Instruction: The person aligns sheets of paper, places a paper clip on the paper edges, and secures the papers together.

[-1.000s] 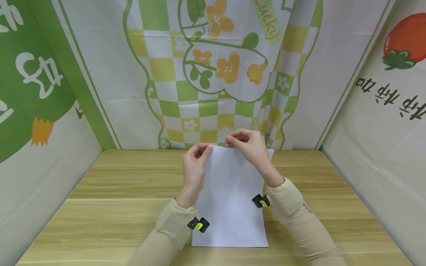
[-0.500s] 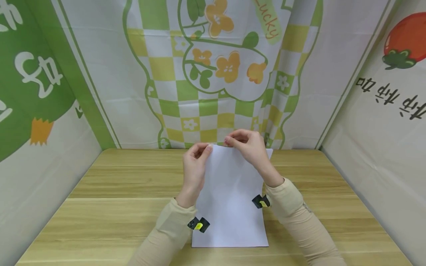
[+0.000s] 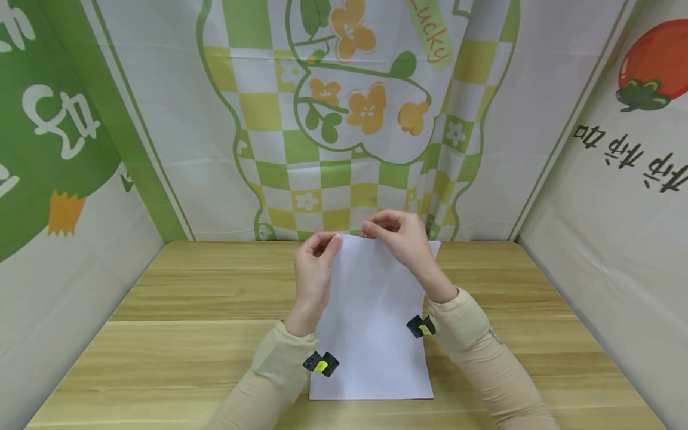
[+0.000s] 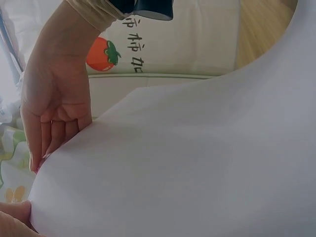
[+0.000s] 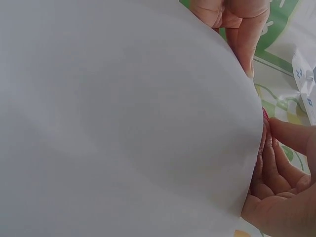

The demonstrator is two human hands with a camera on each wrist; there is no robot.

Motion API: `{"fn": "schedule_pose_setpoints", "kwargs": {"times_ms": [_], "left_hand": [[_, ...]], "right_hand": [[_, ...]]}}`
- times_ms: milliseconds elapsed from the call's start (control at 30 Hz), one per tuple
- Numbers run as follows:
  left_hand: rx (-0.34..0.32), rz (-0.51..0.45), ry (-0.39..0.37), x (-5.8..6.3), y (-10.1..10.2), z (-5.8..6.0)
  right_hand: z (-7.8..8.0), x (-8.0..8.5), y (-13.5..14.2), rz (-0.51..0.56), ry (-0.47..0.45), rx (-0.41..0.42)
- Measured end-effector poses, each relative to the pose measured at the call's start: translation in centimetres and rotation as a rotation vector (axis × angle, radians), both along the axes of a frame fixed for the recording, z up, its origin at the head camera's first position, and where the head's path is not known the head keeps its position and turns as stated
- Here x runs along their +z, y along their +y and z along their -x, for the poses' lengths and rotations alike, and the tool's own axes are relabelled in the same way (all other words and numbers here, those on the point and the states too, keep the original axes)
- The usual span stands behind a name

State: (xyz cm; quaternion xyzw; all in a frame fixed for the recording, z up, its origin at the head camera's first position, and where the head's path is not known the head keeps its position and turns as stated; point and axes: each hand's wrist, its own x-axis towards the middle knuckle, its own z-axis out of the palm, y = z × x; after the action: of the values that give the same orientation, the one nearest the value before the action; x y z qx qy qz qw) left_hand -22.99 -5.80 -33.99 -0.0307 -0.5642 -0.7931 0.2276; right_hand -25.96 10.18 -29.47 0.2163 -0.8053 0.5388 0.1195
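Note:
A sheet of white paper (image 3: pixel 376 322) stands lifted at its far edge, its near edge low over the table. My left hand (image 3: pixel 313 272) pinches the far left corner between thumb and forefinger. At the far edge, to the right, my right hand (image 3: pixel 405 242) holds a small red paper clip (image 5: pixel 265 114) between thumb and fingertips, right at the paper's rim. Most of the clip is hidden by the fingers. In the right wrist view the right hand's other fingers lie behind the sheet; the left hand (image 5: pixel 237 24) shows above it.
The wooden table (image 3: pixel 204 298) runs under the paper to a checked green and yellow curtain (image 3: pixel 338 173) at the back. Printed cloth walls close in the left and right sides. A small camera is strapped to each wrist.
Hands and paper keep nearly the same place. The right fingertips have shifted very slightly to the left along the far edge.

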Motion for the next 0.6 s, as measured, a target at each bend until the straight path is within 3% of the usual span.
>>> {"fn": "schedule_pose_setpoints", "kwargs": {"times_ms": [433,600], "left_hand": [[-0.014,0.001,-0.005,-0.1,-0.1,-0.1],[-0.010,-0.006,-0.006,-0.1,0.0,-0.1]], "right_hand": [[0.0,0.0,-0.1,0.016,-0.058,0.036],[-1.1,1.1,-0.3,0.002,-0.068,0.049]]}}
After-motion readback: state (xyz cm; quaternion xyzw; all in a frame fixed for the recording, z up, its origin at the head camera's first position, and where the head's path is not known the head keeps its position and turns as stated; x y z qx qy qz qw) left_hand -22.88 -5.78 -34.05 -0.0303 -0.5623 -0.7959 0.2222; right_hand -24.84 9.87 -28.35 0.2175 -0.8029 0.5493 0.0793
